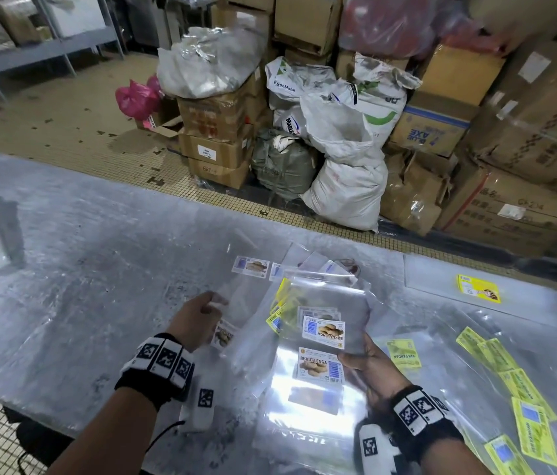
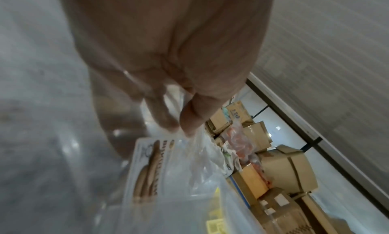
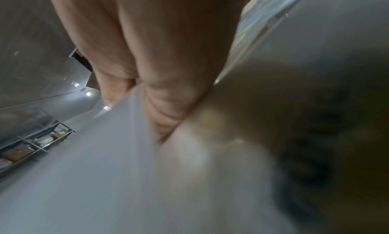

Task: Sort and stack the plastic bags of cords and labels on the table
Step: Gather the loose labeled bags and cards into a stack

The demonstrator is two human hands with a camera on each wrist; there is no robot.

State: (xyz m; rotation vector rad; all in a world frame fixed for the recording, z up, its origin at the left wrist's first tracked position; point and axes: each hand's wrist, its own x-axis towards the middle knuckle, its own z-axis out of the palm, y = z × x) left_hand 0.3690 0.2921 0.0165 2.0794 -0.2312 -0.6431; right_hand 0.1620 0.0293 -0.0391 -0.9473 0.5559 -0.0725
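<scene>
Clear plastic bags with white "Biskut Lenga" labels (image 1: 323, 332) lie in a loose stack at the middle of the table. My left hand (image 1: 198, 317) pinches a clear bag with a biscuit label (image 1: 224, 335), lifted at the stack's left side; in the left wrist view the thumb and fingers (image 2: 179, 121) pinch that bag (image 2: 147, 171) at its edge. My right hand (image 1: 369, 366) grips the right edge of the stack's top bag (image 1: 320, 366), thumb on top. The right wrist view is blurred, showing fingers (image 3: 166, 104) against clear plastic.
Yellow-labelled bags (image 1: 517, 406) spread over the table's right side, one more (image 1: 479, 287) farther back. More white-labelled bags (image 1: 251, 267) lie behind the stack. The steel table (image 1: 82, 269) ends at a tiled floor with boxes (image 1: 217, 142) and sacks (image 1: 345, 193) beyond.
</scene>
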